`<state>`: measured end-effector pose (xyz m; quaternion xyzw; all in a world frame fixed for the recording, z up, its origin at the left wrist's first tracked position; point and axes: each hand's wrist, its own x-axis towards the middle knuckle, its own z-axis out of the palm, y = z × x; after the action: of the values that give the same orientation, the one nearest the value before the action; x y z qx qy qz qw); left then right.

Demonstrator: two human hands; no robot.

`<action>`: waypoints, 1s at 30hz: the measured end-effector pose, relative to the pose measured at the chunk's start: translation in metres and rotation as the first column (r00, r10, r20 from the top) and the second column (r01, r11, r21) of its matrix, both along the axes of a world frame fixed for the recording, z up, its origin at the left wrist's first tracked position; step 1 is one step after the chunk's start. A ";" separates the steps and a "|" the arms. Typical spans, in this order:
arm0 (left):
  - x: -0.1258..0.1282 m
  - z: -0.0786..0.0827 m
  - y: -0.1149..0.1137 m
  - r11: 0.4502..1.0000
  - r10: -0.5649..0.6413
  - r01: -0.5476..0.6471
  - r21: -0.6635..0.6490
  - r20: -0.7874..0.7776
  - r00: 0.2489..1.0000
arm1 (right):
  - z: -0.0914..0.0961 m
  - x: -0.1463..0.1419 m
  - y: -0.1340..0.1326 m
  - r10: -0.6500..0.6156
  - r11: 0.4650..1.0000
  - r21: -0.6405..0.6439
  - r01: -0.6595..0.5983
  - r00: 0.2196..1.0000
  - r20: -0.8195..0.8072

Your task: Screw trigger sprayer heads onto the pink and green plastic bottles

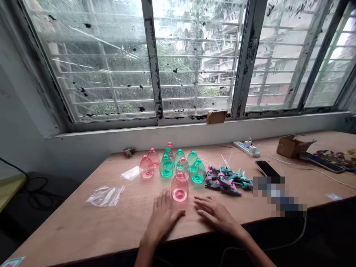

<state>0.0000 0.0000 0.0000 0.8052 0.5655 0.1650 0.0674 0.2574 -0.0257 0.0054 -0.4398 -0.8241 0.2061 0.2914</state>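
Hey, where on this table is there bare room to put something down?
The widest bare patch lies left of the left hand, in front of the nearer bag. A smaller one lies between the nearer phone and the sticker. The middle is crowded: bottles stand beside piled sprayers.

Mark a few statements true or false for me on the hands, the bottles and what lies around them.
1. The left hand is open, near the front bottle. True.
2. The right hand grips a green bottle. False: it is open and holds nothing.
3. The front bottle is pink. True.
4. The front bottle has a spray head fitted. False: its neck is bare; the spray heads lie in a pile to the right of the bottles.
5. The clear bag lies left of the bottles. True.
6. The carton stands left of the bottles. False: it stands on the right, beyond the spray heads.
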 end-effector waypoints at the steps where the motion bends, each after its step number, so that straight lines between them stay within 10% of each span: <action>1: 0.004 -0.002 0.002 1.000 0.011 -0.011 0.001 0.003 1.000 | -0.004 0.000 0.002 -0.021 1.000 0.011 0.021 1.000 0.023; 13: 0.010 -0.002 0.005 0.997 -0.058 0.048 0.052 0.210 0.976 | -0.023 -0.017 0.028 -0.160 0.987 -0.032 0.158 0.944 -0.288; 20: 0.001 -0.008 0.013 0.995 0.017 -0.062 0.073 0.495 0.869 | -0.003 -0.039 0.016 -0.016 0.996 0.088 0.007 0.995 0.102; 30: -0.005 -0.006 0.019 0.979 0.106 -0.191 0.064 0.643 0.758 | -0.014 -0.044 0.017 -0.256 0.955 0.205 0.216 0.947 0.193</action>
<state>-0.0046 0.0194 -0.0064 0.6569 0.5597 0.4679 0.1906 0.2134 -0.0089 -0.0083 -0.5273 -0.8074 0.0447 0.2610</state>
